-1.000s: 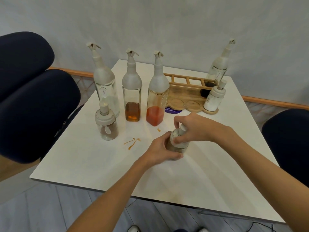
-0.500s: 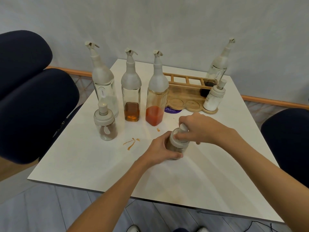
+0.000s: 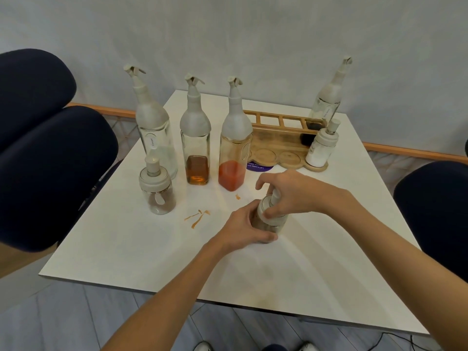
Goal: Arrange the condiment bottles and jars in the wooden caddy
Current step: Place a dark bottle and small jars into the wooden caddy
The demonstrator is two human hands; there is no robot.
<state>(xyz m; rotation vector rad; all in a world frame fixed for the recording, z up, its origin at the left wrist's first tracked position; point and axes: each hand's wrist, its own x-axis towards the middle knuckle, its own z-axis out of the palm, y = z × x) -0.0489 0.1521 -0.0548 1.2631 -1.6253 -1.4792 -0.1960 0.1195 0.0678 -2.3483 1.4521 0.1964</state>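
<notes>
Trainee: Status of the hands?

Instructor: The left hand (image 3: 243, 224) wraps the body of the small glass jar with the pale plastic lid (image 3: 268, 221), fingers curled round it. The right hand (image 3: 291, 196) grasps the lid from above, fingers bent over the rim. The jar stands on the white table (image 3: 152, 249), near the front and well apart from the caddy.

Trainee: Change over the last second?

Instructor: The jar has not shifted. The right hand has turned on the lid. It is probably tightening it, though the fingers hide the seam.

Trainee: Consequence for the task?

Instructor: No placement yet. Beyond the orange smears (image 3: 197, 215), four items wait on the table:
- a second small jar of brown powder (image 3: 158, 191)
- a tall red-sauce bottle (image 3: 234, 153)
- a tall amber-liquid bottle (image 3: 195, 148)
- a tall clear bottle (image 3: 154, 133)

Farthest back, the slatted wooden caddy (image 3: 276, 148) holds only a white-filled jar (image 3: 320, 148) and a tall dark-liquid bottle (image 3: 326, 107). Two round recesses show free.
</notes>
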